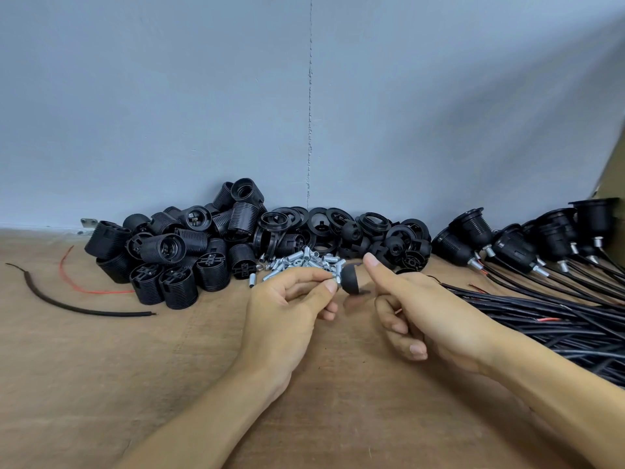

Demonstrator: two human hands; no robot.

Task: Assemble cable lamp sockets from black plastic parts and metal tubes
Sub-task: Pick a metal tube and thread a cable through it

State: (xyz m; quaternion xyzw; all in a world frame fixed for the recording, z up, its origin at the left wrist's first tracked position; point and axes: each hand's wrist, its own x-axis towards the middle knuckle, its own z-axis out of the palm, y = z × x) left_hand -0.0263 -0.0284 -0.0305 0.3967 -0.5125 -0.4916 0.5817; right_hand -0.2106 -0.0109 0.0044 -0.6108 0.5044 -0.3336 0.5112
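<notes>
My left hand (291, 306) pinches a small threaded metal tube (334, 277) between thumb and fingertips. A black domed socket cap (351, 280) sits on the tube's end, just above the table. My right hand (422, 316) is close to the right of the cap, thumb raised and the other fingers curled. It grips nothing that I can see. Several loose metal tubes (301, 260) lie in a pile behind my hands.
Black threaded socket bodies (176, 255) are heaped at the back left, with rings and caps (355, 231) at the back centre. Finished sockets on cables (527, 242) lie at the right, over a bundle of black cables (558, 319). Cut wire scraps (77, 299) lie at the left on the wooden table (135, 367).
</notes>
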